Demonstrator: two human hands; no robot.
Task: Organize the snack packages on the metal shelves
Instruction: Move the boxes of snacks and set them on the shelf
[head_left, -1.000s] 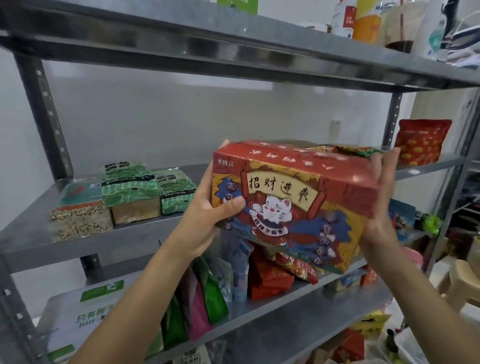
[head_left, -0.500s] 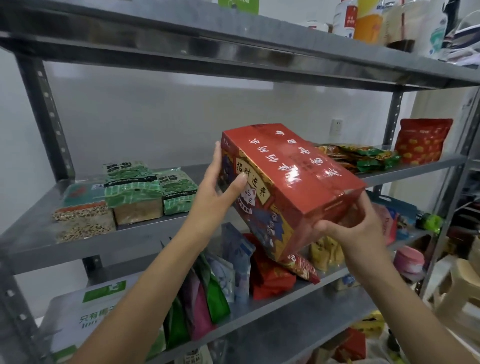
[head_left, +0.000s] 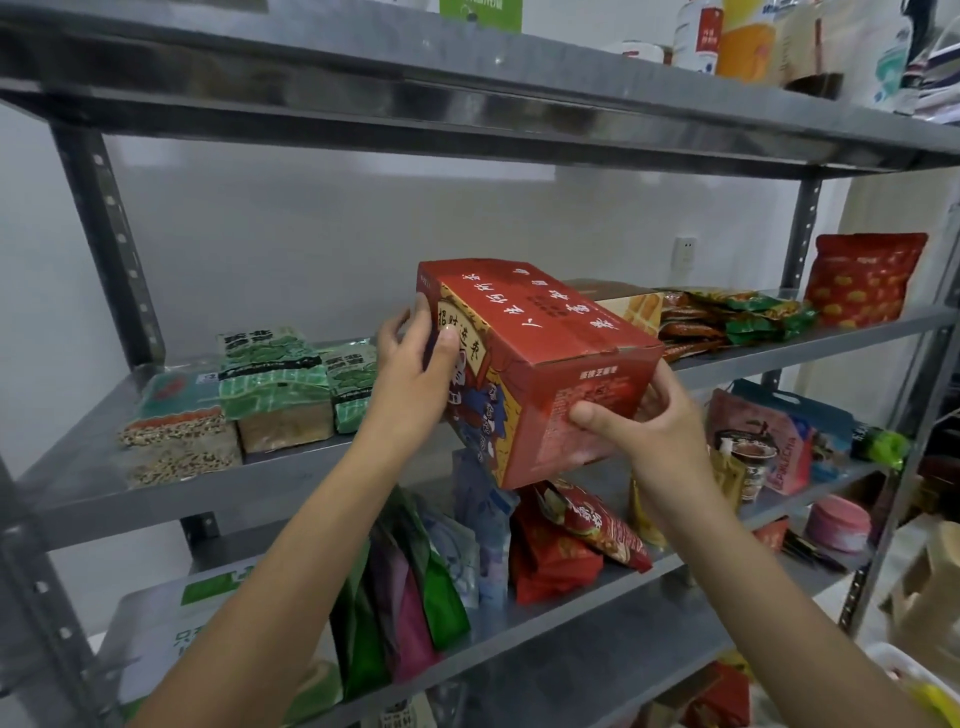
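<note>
A large red snack box (head_left: 540, 338) with white lettering on top and a cartoon front hangs tilted over the front edge of the middle metal shelf (head_left: 270, 483). My left hand (head_left: 410, 374) grips its far left corner, thumb on the printed front. At the near right end, my right hand (head_left: 644, 421) holds the box with the thumb across the end panel and fingers underneath. Green-topped snack blocks (head_left: 275, 389) sit on the same shelf to the left; a waffle box (head_left: 631, 306) and flat packets (head_left: 727, 319) lie to the right.
A red pouch (head_left: 862, 280) stands at the shelf's far right. The lower shelf (head_left: 571, 629) holds upright bags (head_left: 410, 587), red packs (head_left: 566, 540) and a cocoa pouch (head_left: 758, 447). Bottles and cups (head_left: 743, 41) crowd the top shelf. Uprights (head_left: 104, 239) frame the bay.
The box has turned from facing me to angled end-on and has moved up and toward the middle shelf. My right hand shifted from the far end to the near end panel.
</note>
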